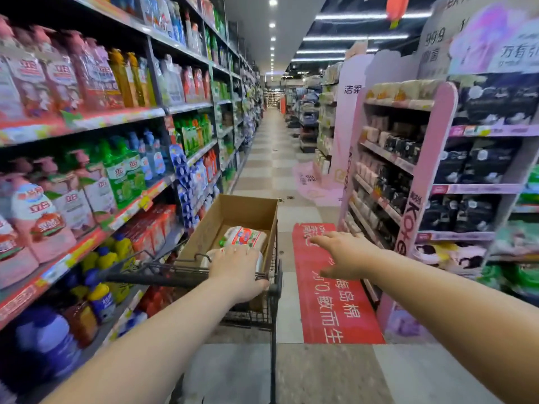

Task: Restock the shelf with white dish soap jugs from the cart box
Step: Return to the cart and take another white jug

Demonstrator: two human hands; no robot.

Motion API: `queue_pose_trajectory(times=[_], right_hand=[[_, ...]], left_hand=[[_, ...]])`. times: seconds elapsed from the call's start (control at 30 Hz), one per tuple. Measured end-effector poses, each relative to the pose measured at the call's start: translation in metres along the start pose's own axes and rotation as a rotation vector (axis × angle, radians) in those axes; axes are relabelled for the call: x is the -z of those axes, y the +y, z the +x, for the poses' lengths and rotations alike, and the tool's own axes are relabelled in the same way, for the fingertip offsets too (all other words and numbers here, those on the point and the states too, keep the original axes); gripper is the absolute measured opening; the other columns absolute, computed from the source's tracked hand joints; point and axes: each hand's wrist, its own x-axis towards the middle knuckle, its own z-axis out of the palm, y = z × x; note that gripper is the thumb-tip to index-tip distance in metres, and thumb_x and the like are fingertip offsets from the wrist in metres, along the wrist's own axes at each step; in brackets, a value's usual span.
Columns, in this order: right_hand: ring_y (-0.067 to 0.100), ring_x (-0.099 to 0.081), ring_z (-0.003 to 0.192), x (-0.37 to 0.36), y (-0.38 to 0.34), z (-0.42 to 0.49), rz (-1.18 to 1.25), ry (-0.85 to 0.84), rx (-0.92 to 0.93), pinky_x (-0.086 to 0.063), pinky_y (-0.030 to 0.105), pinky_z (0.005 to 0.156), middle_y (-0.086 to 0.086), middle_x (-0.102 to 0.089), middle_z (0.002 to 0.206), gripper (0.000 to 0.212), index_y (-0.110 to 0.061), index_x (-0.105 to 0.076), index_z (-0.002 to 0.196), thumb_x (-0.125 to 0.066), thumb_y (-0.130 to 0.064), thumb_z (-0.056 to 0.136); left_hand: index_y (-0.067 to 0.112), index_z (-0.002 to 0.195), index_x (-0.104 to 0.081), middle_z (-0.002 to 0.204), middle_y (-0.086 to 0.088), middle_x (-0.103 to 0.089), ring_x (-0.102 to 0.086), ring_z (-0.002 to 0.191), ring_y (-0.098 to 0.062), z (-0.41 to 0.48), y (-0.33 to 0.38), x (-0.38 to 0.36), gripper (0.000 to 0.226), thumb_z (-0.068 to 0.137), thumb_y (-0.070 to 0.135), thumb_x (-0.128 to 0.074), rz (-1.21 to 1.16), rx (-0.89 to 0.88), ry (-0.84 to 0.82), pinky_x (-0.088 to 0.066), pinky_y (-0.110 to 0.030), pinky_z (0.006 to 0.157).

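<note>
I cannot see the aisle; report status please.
Left hand on near jug in box. Right hand open, empty. Second jug behind.

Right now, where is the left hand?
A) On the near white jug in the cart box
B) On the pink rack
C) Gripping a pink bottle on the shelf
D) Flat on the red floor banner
A: the left hand lies over the near white jug inside the cardboard box.

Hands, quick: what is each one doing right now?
Left hand: reaching into the cardboard box, resting on a white jug; a grip cannot be told.
Right hand: open, fingers spread, holding nothing.
</note>
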Motion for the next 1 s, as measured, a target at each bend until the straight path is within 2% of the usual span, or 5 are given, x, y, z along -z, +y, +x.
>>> queue_pose_trajectory(times=[0.1,0.23,0.5,0.67,1.0], right_hand=[[0.027,-0.033,0.139,-0.009,0.03,0.041,0.012,-0.01,0.014,-0.025,0.054,0.112,0.004,-0.034,0.152,0.076,-0.031,-0.023,0.149,-0.061,-0.045,0.084],[0.027,-0.033,0.139,-0.021,0.071,0.104,0.019,-0.014,0.073,-0.023,0.053,0.112,0.003,-0.032,0.153,0.076,-0.03,-0.022,0.149,-0.06,-0.044,0.084],[0.031,-0.036,0.137,-0.03,0.138,0.223,0.008,-0.056,0.234,-0.028,0.054,0.11,0.005,-0.034,0.152,0.077,-0.028,-0.021,0.15,-0.059,-0.046,0.085],[0.03,-0.036,0.136,-0.046,0.145,0.272,0.015,-0.096,0.331,-0.028,0.053,0.108,0.005,-0.037,0.15,0.073,-0.029,-0.024,0.148,-0.058,-0.045,0.085],[0.029,-0.039,0.135,-0.07,0.131,0.374,-0.032,-0.131,0.502,-0.032,0.048,0.106,0.005,-0.037,0.15,0.074,-0.028,-0.024,0.147,-0.058,-0.048,0.085]], left_hand=[[0.022,0.14,-0.033,0.135,-0.006,-0.05,-0.043,0.125,-0.029,0.042,0.007,-0.019,0.076,0.078,0.064,-0.051,-0.008,0.008,-0.024,-0.035,-0.045,0.098],[0.022,0.131,-0.042,0.134,-0.004,-0.051,-0.045,0.123,-0.027,0.105,0.017,-0.039,0.068,0.078,0.063,-0.051,-0.006,0.071,-0.041,-0.036,-0.044,0.096],[0.022,0.134,-0.039,0.137,-0.002,-0.049,-0.045,0.126,-0.026,0.205,0.043,-0.067,0.072,0.077,0.066,-0.048,0.001,0.213,-0.074,-0.037,-0.044,0.097],[0.021,0.131,-0.042,0.135,-0.006,-0.05,-0.044,0.126,-0.028,0.229,0.041,-0.091,0.068,0.079,0.064,-0.046,-0.016,0.302,-0.194,-0.032,-0.047,0.098],[0.022,0.134,-0.039,0.136,-0.004,-0.05,-0.044,0.126,-0.027,0.283,-0.012,-0.144,0.072,0.076,0.063,-0.051,-0.135,0.489,-0.273,-0.039,-0.044,0.097]])
